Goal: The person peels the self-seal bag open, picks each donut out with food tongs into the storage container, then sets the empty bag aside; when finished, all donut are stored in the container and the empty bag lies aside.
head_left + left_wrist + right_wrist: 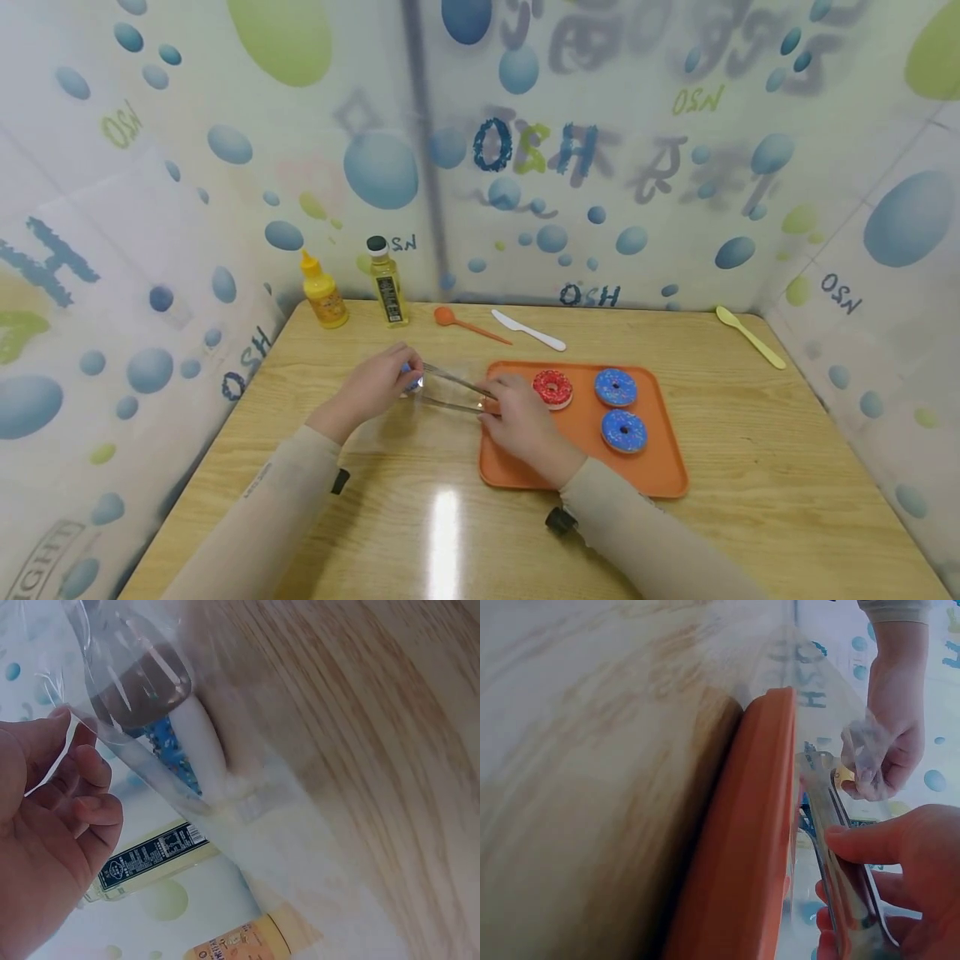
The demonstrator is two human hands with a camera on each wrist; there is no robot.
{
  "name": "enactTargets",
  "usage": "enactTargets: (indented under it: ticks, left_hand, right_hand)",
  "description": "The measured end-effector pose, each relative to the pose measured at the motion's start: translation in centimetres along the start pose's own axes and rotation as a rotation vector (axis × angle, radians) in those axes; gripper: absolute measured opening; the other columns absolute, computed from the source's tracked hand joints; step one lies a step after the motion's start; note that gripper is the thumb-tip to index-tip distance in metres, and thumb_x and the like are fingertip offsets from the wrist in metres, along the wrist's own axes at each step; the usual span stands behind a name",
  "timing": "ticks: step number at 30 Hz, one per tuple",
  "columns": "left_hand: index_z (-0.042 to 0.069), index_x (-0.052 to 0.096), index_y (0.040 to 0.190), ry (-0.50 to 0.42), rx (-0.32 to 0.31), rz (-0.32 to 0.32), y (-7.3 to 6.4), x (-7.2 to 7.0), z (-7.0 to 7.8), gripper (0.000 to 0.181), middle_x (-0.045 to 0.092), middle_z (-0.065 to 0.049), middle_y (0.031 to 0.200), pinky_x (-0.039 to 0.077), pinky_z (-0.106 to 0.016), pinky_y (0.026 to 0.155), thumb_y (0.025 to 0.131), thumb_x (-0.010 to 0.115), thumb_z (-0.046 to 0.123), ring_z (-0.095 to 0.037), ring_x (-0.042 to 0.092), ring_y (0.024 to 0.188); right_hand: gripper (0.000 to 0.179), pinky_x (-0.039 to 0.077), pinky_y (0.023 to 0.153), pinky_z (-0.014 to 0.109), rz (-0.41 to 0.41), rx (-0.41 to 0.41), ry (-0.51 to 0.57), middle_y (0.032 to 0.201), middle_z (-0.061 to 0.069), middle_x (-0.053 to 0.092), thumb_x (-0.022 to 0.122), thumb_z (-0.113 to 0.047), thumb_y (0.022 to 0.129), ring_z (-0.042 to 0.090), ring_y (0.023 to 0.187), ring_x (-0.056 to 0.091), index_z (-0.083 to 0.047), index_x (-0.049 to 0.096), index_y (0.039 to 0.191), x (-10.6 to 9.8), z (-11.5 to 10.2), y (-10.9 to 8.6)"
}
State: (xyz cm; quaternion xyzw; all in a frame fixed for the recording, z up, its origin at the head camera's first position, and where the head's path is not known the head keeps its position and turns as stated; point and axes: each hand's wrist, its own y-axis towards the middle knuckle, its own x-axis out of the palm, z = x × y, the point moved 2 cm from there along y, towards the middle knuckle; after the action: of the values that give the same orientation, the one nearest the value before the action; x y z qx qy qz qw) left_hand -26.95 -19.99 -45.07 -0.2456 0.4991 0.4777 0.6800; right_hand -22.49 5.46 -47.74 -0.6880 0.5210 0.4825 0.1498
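Note:
My left hand (375, 385) pinches the edge of a clear plastic bag (259, 840) between thumb and fingers. My right hand (528, 429) grips metal tongs (844, 877), whose arms point left toward the bag. At the tongs' tips is a blue-iced doughnut with sprinkles (202, 742), seen through the plastic in the left wrist view. In the head view my left fingers partly hide that doughnut. Below my right hand lies an orange tray (517, 471) holding one red doughnut (552, 389) and two blue doughnuts, an upper one (616, 387) and a lower one (624, 431).
Toward the back left stand a yellow squeeze bottle (325, 296) and an oil bottle (388, 287). An orange spoon (472, 325) and a white knife (528, 330) lie behind the hands. A yellow spoon (750, 337) lies at the far right. A patterned curtain encloses the table (780, 500).

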Motion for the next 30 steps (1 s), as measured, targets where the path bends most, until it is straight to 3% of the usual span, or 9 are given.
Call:
enactTargets:
  ticks: [7,14,20,25,30]
  left_hand:
    - [0.014,0.063,0.1,0.001,0.009,0.016,0.3,0.2,0.0,0.005,0.061,0.001,0.098,0.051,-0.034,0.074,0.104,0.063,0.015,-0.014,0.057,0.084]
    - [0.011,0.066,0.102,0.011,0.001,0.016,-0.1,0.4,-0.5,0.004,0.063,0.001,0.099,0.053,-0.037,0.076,0.103,0.065,0.015,-0.014,0.06,0.085]
    - [0.011,0.065,0.103,0.009,-0.007,0.017,-0.6,0.0,-0.9,0.006,0.064,0.0,0.099,0.056,-0.04,0.08,0.103,0.065,0.017,-0.015,0.062,0.089]
    - [0.013,0.065,0.102,0.029,-0.011,0.018,-0.8,0.1,-1.1,0.006,0.065,0.0,0.101,0.056,-0.04,0.082,0.103,0.065,0.019,-0.015,0.063,0.091]
    - [0.013,0.065,0.103,0.034,0.001,0.017,-0.9,0.1,-0.8,0.007,0.065,0.0,0.102,0.056,-0.039,0.08,0.103,0.065,0.02,-0.015,0.063,0.089]
  right_hand:
    - [0.047,0.055,0.096,0.05,0.018,0.009,0.012,0.119,0.011,0.069,0.084,-0.016,0.087,0.032,0.112,0.064,-0.01,0.07,0.131,-1.0,0.8,-0.9]
    - [0.041,0.057,0.091,0.043,-0.007,0.035,-0.006,0.111,0.005,0.07,0.086,-0.021,0.086,0.024,0.103,0.064,-0.015,0.074,0.125,-1.6,1.7,-2.8]
    - [0.04,0.057,0.093,0.043,0.005,0.046,0.021,0.113,0.004,0.07,0.086,-0.021,0.085,0.022,0.106,0.065,-0.017,0.074,0.123,-2.5,2.4,-4.5]
    - [0.046,0.058,0.091,0.041,0.0,0.088,0.039,0.118,0.0,0.069,0.087,-0.022,0.085,0.018,0.107,0.065,-0.024,0.073,0.128,-4.0,3.2,-6.3]
    - [0.047,0.057,0.083,0.036,0.016,0.103,0.07,0.117,-0.002,0.07,0.089,-0.019,0.083,0.016,0.104,0.066,-0.022,0.074,0.127,-5.5,4.3,-8.2]
